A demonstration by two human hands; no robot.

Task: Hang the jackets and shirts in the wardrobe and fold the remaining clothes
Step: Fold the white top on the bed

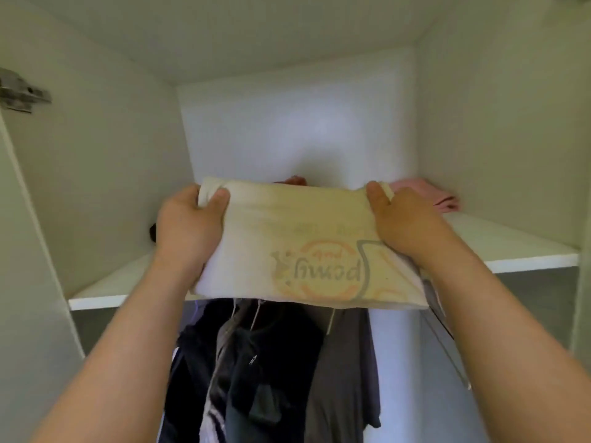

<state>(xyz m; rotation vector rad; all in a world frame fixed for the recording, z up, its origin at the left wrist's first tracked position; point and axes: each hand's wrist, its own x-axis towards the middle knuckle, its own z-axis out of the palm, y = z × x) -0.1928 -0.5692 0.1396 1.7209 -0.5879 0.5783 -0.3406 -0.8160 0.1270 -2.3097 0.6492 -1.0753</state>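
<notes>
The left hand's [185, 225] thumb presses down on the far left corner of the folded shirt [287, 225], bunching the cloth into a small roll. The other fingers curl out of sight beneath it. The right hand [403, 222] pinches the far right corner in the same way, thumb on top, its fingers hidden under the fold.

Between the two hands the cream shirt, print side up, spans the middle of the wardrobe shelf [527, 251]. Its near edge hangs past the shelf's front edge, and whether its weight is already on the board cannot be told.

It looks light, soft and limp. It sags wherever it is unsupported, and the fold would likely open if only one corner were held. A hold at both sides, with fingers flat beneath and thumbs on top, suits it best. Sliding it could drag the lower layers and rumple them.

Toward the shelf's back right corner lies a folded pink garment [428, 193], and something reddish [295, 180] shows just behind the shirt. Below the shelf hang dark clothes [271, 362].
</notes>
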